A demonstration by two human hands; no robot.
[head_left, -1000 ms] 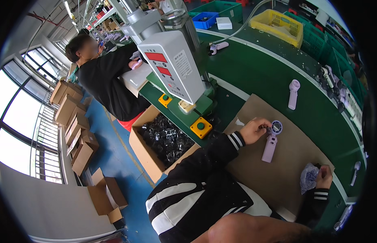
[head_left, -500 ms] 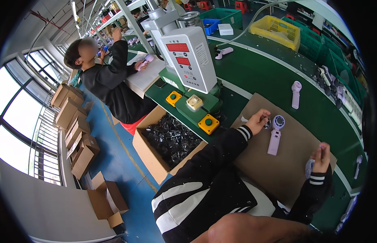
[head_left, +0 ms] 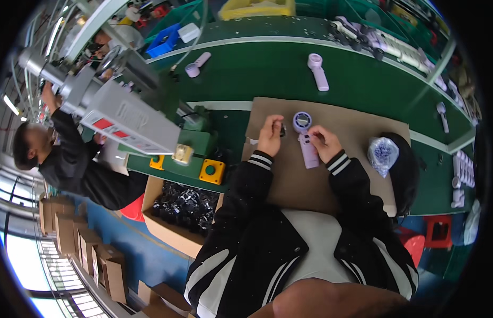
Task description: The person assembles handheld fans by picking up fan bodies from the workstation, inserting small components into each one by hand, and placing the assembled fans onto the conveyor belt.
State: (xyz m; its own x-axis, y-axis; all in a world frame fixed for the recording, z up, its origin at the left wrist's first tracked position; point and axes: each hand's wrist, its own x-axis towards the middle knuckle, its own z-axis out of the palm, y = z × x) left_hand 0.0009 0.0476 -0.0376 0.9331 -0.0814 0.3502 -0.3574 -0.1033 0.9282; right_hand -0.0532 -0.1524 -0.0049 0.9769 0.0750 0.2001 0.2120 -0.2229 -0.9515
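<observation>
A lilac hand-held fan (head_left: 306, 139) lies on a brown cardboard sheet (head_left: 294, 180) on the green bench. My right hand (head_left: 323, 143) rests against the fan's handle with its fingers curled on it. My left hand (head_left: 270, 135) is just left of the fan head and pinches a small dark part (head_left: 282, 129). A clear bag of small lilac parts (head_left: 382, 153) sits on the cardboard to the right of my right hand.
A grey press machine (head_left: 124, 114) with yellow button boxes (head_left: 211, 171) stands at the left. An open carton of black parts (head_left: 182, 204) sits below it. Another lilac fan (head_left: 317, 71) lies farther back. A person in black (head_left: 71, 164) works at the left. Cartons stack on the blue floor.
My head has turned, so the bench has shifted in view. My right hand left the bag of parts and came to the fan's handle. My left hand stayed by the fan head.
</observation>
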